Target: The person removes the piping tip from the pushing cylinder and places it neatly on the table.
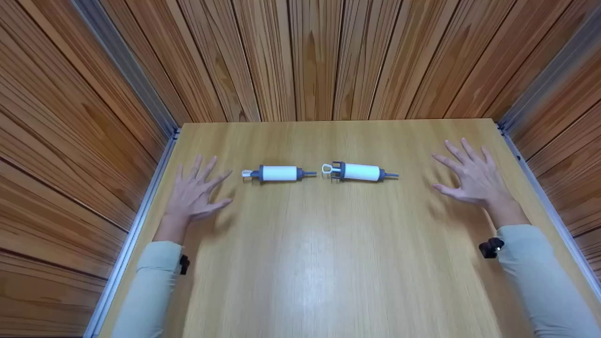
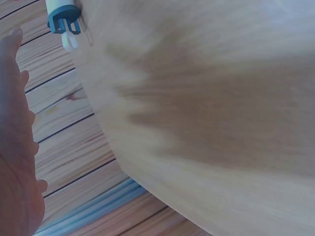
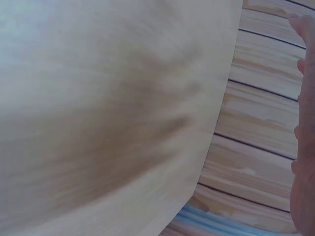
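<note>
Observed from my remote station: two white-barrelled devices lie flat on the counter point(image 1: 300, 263), end to end and nearly in line, towards its far side. The first device point(image 1: 280, 173) lies nearer the left hand point(image 1: 193, 193); its thin stem point(image 1: 310, 173) faces the looped end point(image 1: 335, 169) of the second device point(image 1: 360, 172), with a small gap between. The right hand point(image 1: 476, 178) is well apart from both.

Condition of hands: fingers on both are spread, palms down and holding nothing. I judge both hands raised, since their shadows fall clear of them.

Recommendations for a sound approach: I would bring each hand in level and take its nearer device by the smooth barrel. Thumb and fingers should close from opposite sides, since the barrel may roll if nudged. I advise against gripping the stem or looped end, which look slender and liable to bend. Care is needed at the gap, where one end could knock the other.
</note>
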`<state>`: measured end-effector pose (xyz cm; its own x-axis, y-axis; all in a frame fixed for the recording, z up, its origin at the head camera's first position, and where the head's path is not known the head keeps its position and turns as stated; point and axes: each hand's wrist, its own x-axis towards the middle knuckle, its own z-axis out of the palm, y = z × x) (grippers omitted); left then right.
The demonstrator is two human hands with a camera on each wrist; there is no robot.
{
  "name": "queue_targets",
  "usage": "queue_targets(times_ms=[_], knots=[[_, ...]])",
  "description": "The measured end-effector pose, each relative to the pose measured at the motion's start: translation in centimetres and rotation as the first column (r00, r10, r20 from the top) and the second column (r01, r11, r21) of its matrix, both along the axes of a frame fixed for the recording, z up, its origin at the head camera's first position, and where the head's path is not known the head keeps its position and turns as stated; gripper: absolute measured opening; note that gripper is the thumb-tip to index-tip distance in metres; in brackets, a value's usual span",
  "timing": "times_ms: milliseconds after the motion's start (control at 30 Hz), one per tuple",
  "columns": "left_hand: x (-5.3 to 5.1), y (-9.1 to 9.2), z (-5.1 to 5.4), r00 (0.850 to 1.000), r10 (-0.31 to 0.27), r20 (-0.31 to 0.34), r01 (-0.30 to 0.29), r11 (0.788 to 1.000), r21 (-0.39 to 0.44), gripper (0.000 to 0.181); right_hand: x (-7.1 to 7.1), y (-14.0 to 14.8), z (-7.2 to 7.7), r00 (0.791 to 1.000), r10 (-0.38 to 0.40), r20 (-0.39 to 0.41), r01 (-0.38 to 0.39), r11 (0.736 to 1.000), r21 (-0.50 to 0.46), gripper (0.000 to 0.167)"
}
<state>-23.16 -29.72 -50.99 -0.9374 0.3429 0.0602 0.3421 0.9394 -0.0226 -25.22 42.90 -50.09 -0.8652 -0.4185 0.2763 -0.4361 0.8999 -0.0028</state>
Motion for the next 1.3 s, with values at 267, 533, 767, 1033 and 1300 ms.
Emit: queue_targets(times_ms=[267, 533, 767, 1033, 1300], knots=[[-1.2, 2.1, 0.5, 0.999, -0.043, -0.010, 0.043, 0.999, 0.013, 0.084, -0.8, -2.5, 0.0, 0.996, 0.079, -0.048, -0.079, 0.997, -0.008, 0.083], [-2.1, 4.0, 1.1, 0.998, -0.059, -0.022, 0.060, 0.998, 0.032, 0.083, -1.1, -5.2, 0.4, 0.987, 0.149, -0.059, -0.148, 0.989, 0.024, 0.082], [-3.1, 5.7, 1.0, 0.998, -0.057, -0.016, 0.058, 0.998, 0.026, 0.085, -1.3, -6.7, 0.5, 0.975, 0.203, -0.087, -0.201, 0.979, 0.032, 0.083], [-4.6, 7.4, 0.4, 0.998, -0.060, 0.012, 0.059, 0.996, 0.062, 0.083, -1.1, -8.5, 0.6, 0.960, 0.255, -0.118, -0.258, 0.966, -0.008, 0.083], [-5.5, 8.6, -0.7, 0.997, -0.058, 0.049, 0.051, 0.990, 0.131, 0.084, -0.6, -9.4, 0.3, 0.946, 0.302, -0.120, -0.306, 0.952, -0.018, 0.083]])
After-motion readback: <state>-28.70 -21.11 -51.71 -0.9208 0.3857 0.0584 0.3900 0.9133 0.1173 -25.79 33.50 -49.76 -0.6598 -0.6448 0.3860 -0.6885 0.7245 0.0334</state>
